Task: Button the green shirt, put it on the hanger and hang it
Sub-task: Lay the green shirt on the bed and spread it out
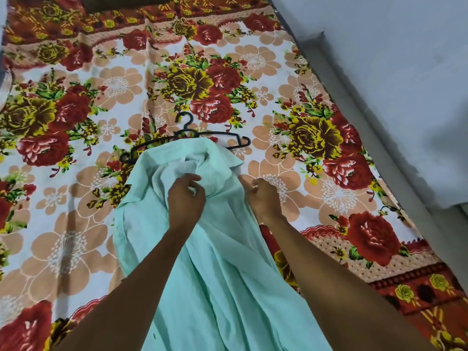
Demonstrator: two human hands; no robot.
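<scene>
— Shirt first: where is it?

— The green shirt (217, 262) lies on the bed, over the flowered bedsheet (76, 224). Its collar end is far from the person and its long body runs down toward the bottom edge of the view, with many folds.

— And the hanger?

— The black hanger (188, 134) lies flat on the bedsheet just beyond the collar. The collar covers a part of its lower bar, so the two are touching. The hook points away from the person.

— What does the left hand do?

— The left hand (186, 198) is over the collar opening. Its fingers (192, 179) are curled and pinch the cloth near the neck.

— The right hand?

— The right hand (264, 198) is at the right edge of the shirt, near the shoulder. Its fingers are bent inward; I cannot tell if they hold the cloth or only touch it.

— Something beside the bed?

— On the right there is a pale wall (392, 72).
</scene>
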